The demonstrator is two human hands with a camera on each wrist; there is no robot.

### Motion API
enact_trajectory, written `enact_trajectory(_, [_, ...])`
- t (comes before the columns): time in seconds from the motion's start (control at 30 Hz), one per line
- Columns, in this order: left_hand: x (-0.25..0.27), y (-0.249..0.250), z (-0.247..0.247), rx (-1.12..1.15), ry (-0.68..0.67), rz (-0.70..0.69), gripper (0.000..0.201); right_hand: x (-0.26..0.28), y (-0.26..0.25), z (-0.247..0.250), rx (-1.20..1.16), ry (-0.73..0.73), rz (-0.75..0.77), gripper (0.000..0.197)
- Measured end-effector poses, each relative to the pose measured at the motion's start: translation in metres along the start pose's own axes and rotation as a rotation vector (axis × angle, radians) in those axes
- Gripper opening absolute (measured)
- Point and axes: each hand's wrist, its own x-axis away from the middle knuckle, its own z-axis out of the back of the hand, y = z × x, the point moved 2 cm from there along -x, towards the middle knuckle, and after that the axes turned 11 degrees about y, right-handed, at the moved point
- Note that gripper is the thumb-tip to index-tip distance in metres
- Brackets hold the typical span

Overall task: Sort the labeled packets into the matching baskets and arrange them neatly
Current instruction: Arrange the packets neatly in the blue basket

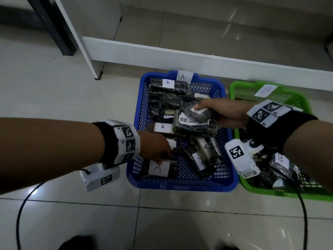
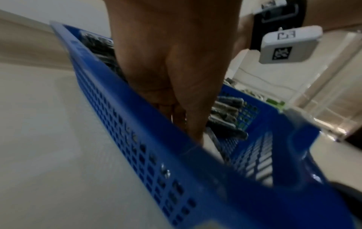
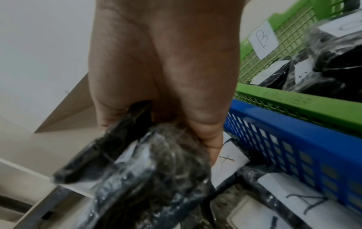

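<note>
A blue basket tagged "A" holds several black packets with white "A" labels. Beside it on the right, a green basket tagged "B" holds "B" packets. My left hand reaches into the blue basket's front left corner and pinches the top edge of an "A" packet lying there. Over the basket's middle, my right hand grips a small stack of black packets, thumb on top. In the right wrist view the same stack fills my right hand.
Both baskets sit on a pale tiled floor against a white shelf frame. A dark post stands at the far left. Black cables loop over the floor near me, and a dark shoe shows at the bottom edge.
</note>
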Motion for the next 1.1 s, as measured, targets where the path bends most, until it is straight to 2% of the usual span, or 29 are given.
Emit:
enact_trajectory(0.1, [0.002, 0.002, -0.01, -0.149, 0.019, -0.023, 0.042, 0.0, 0.004, -0.004, -0.057, -0.015, 0.02, 0.017])
enact_trajectory(0.17, [0.004, 0.005, -0.011, -0.251, 0.112, -0.058, 0.037, 0.0, 0.005, -0.006, -0.06, -0.015, 0.035, 0.018])
enact_trajectory(0.23, [0.004, 0.004, -0.007, -0.25, 0.172, -0.068, 0.033, -0.001, 0.006, -0.01, -0.056, -0.012, 0.036, 0.018])
enact_trajectory(0.27, [0.005, 0.001, -0.004, -0.183, 0.191, -0.028, 0.031, -0.002, 0.007, -0.012, -0.059, -0.005, 0.034, 0.018])
enact_trajectory(0.37, [0.008, -0.015, 0.012, 0.231, 0.233, 0.186, 0.03, -0.003, 0.008, -0.014, -0.09, 0.035, 0.034, 0.017])
enact_trajectory(0.43, [0.013, -0.024, 0.024, 0.647, 0.159, 0.291, 0.038, -0.003, 0.008, -0.013, -0.108, 0.043, 0.043, 0.016])
enact_trajectory(0.5, [0.018, -0.026, 0.035, 1.065, 0.115, 0.338, 0.045, -0.003, 0.008, -0.011, -0.087, 0.043, 0.054, 0.014])
enact_trajectory(0.53, [0.02, -0.027, 0.039, 1.193, 0.138, 0.347, 0.045, -0.003, 0.008, -0.01, -0.071, 0.04, 0.056, 0.013])
enact_trajectory(0.6, [0.021, -0.03, 0.044, 1.303, 0.212, 0.381, 0.048, -0.002, 0.009, -0.009, -0.056, 0.019, 0.058, 0.012])
enact_trajectory(0.67, [0.021, -0.037, 0.046, 1.246, 0.293, 0.418, 0.048, 0.0, 0.01, -0.009, -0.056, 0.0, 0.061, 0.012])
enact_trajectory(0.77, [0.03, -0.045, 0.057, 1.046, 0.351, 0.389, 0.033, -0.002, 0.01, -0.007, -0.017, 0.062, 0.095, 0.013])
enact_trajectory(0.8, [0.035, -0.048, 0.061, 0.953, 0.372, 0.361, 0.029, -0.004, 0.012, -0.006, 0.032, 0.099, 0.115, 0.014])
enact_trajectory(0.87, [0.045, -0.053, 0.071, 0.802, 0.479, 0.321, 0.025, -0.003, 0.019, -0.009, 0.285, 0.151, 0.174, 0.013])
enact_trajectory(0.97, [0.052, -0.059, 0.075, 0.771, 0.637, 0.345, 0.043, 0.003, 0.033, -0.03, 0.677, 0.083, 0.299, 0.018])
enact_trajectory(1.1, [0.051, -0.064, 0.064, 0.802, 0.644, 0.381, 0.044, 0.011, 0.058, -0.074, 0.694, -0.058, 0.378, 0.033])
